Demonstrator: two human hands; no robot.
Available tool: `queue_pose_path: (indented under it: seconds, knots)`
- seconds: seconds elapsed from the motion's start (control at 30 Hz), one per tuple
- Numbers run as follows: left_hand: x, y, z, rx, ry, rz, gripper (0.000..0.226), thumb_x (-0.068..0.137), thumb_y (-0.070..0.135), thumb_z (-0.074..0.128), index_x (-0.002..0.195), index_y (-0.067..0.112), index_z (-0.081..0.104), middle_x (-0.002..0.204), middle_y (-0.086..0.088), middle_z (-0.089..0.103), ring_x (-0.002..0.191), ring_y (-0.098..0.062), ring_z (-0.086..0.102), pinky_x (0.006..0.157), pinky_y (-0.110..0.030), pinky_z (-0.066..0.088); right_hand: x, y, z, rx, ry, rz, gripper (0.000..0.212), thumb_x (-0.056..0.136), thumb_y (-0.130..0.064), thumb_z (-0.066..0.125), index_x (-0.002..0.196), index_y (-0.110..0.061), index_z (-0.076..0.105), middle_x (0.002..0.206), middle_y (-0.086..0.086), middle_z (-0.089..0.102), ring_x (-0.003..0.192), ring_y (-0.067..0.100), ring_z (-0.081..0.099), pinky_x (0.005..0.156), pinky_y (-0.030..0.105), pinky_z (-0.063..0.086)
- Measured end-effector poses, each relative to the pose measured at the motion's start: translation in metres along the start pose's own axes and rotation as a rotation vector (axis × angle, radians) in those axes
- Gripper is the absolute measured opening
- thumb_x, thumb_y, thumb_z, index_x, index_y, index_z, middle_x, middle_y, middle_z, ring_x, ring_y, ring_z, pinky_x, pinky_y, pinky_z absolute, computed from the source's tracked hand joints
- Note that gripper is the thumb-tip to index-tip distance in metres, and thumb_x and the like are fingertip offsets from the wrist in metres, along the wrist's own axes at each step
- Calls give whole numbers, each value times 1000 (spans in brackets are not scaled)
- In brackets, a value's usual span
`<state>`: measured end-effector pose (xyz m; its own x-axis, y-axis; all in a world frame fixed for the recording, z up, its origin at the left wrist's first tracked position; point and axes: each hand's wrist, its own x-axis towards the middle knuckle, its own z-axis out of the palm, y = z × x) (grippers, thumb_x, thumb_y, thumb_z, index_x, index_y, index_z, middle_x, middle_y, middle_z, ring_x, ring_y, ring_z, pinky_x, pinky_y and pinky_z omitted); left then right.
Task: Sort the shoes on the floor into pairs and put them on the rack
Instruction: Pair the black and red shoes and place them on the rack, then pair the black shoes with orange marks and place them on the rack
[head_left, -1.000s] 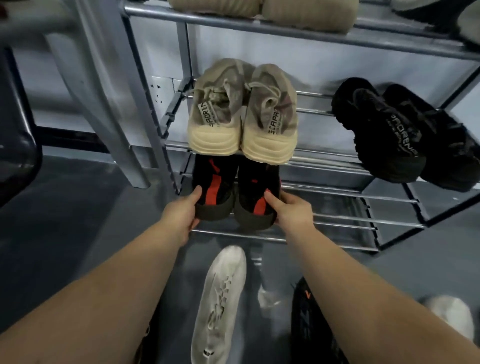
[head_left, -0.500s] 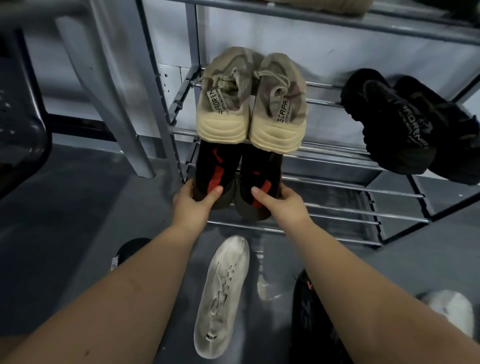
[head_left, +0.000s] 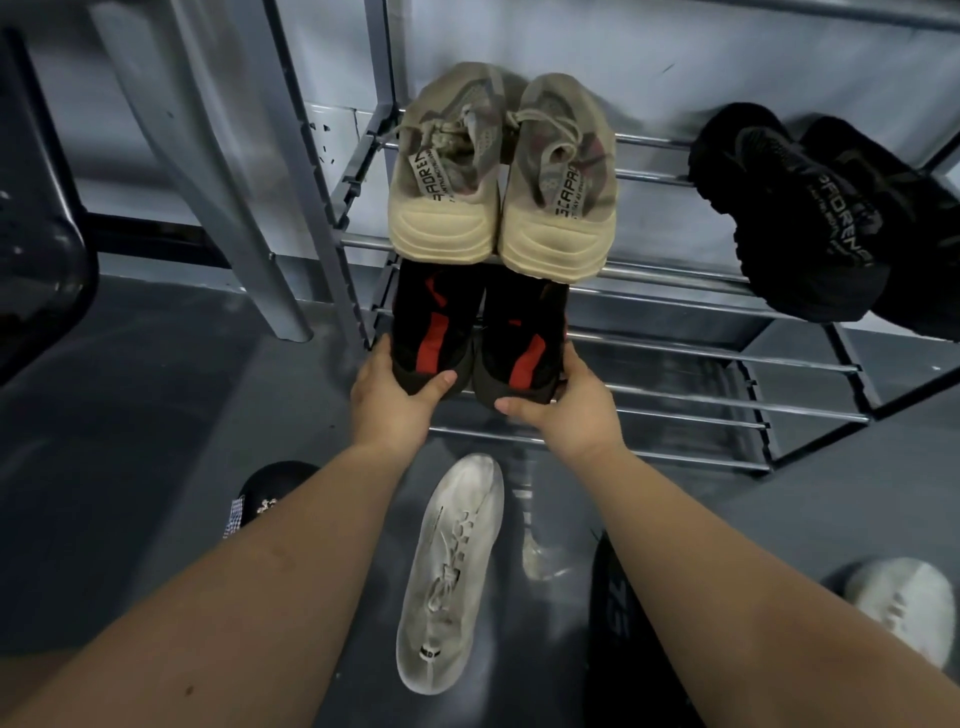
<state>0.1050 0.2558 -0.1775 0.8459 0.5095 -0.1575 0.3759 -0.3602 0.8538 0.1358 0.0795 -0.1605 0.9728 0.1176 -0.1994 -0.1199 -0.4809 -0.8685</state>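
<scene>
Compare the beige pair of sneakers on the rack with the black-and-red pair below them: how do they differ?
The beige pair of mesh sneakers sits on the middle shelf; the black-and-red pair of sneakers is on the lowest shelf.
The beige pair stands untouched; the black-and-red pair is held at the heels by the left hand and right hand.
Both pairs stand side by side, heels toward the camera.

Both bare forearms reach forward and a little inward, so the hands are near each other. The left hand (head_left: 393, 396) grips the heel of the left black shoe with the red stripe (head_left: 432, 326), its thumb lying across the heel. The right hand (head_left: 566, 410) grips the heel of the right black shoe with the red stripe (head_left: 522, 340), its thumb under the heel edge.
</scene>
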Motion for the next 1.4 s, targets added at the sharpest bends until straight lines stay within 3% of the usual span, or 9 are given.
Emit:
queue_pose_path:
  seconds: [0.23,0.47,0.6,0.7,0.97,1.4]
  knots:
    - [0,-1,0,35,1,15,88,79,43,70,150,24,22,153,-3,27,141,-22,27,115,-43,27,-2,-1,2,-10,21,12,94,70,-21,83,147,-26,31,126,-5,61,114,10,58,93,19,43]
    - [-13,14,-1,212,-27,-10,89,87,48,57,152,16,5,158,-7,17,145,-26,18,117,-42,21,-5,-12,0,-268,-6,45,101,66,-43,80,147,-20,25,135,4,52,124,24,51,102,41,45]
    - [-45,22,-5,518,-43,232,85,93,46,47,151,9,-3,160,-10,0,147,-25,4,119,-36,8,-32,-19,-15,-584,-95,-45,100,82,-49,65,153,-19,2,155,8,24,140,28,28,112,43,32]
    - [-73,21,-8,748,-154,451,80,95,48,40,151,12,-4,160,-8,-5,148,-24,0,120,-36,6,-56,-15,-34,-847,-171,-88,94,88,-54,54,153,-17,-4,160,8,7,145,29,15,114,42,26]
    - [-139,51,12,1083,-459,730,73,98,50,26,150,14,-10,159,-7,-12,147,-22,-6,118,-34,-6,-125,13,-96,-1044,-204,-88,89,91,-55,46,153,-19,-5,161,8,0,147,27,6,117,42,20]
    - [-226,101,84,1140,-660,1069,75,97,53,27,151,15,-9,159,-6,-12,147,-20,-8,120,-35,-6,-233,98,-197,-1103,-177,71,85,93,-54,44,153,-19,-4,161,8,-1,148,25,4,118,38,14]
